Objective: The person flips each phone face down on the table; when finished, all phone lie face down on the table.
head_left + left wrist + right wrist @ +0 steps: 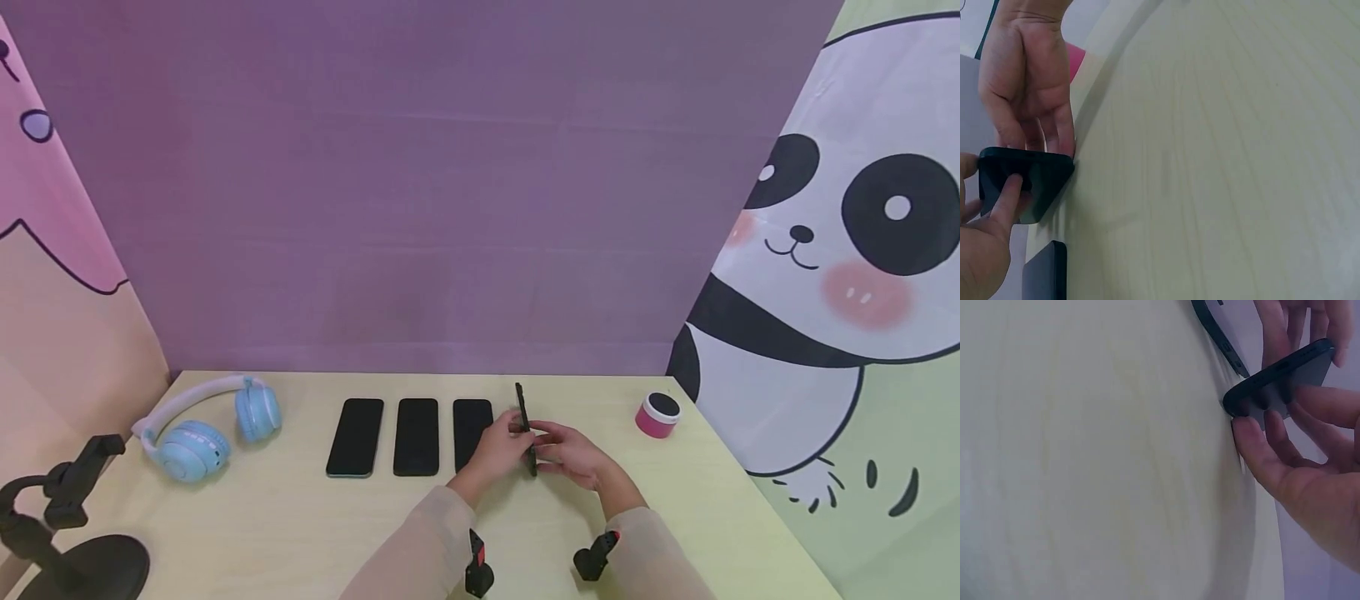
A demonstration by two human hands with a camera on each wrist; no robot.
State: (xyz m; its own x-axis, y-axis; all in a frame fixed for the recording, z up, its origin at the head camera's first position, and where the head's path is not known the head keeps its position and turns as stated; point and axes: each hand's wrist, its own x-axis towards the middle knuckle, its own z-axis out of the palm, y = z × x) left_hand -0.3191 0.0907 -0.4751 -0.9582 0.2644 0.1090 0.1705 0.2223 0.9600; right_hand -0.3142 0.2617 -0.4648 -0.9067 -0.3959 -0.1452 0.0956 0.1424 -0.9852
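A black smartphone stands on edge between both hands, its lower end close over the table. My left hand grips it from the left, one finger lying against its face in the left wrist view. From the other side my right hand holds the same phone; in the right wrist view its fingers are bent and a fingertip sits at the lower corner. Just left of the hands lies another dark phone, partly covered by the left hand. Two more, a middle phone and a left phone, continue the row, screens dark.
Light blue headphones lie at the table's left. A small pink jar with a black-topped white lid stands to the right. At the near left is a black stand with a round base. A purple panel rises behind the pale wooden table.
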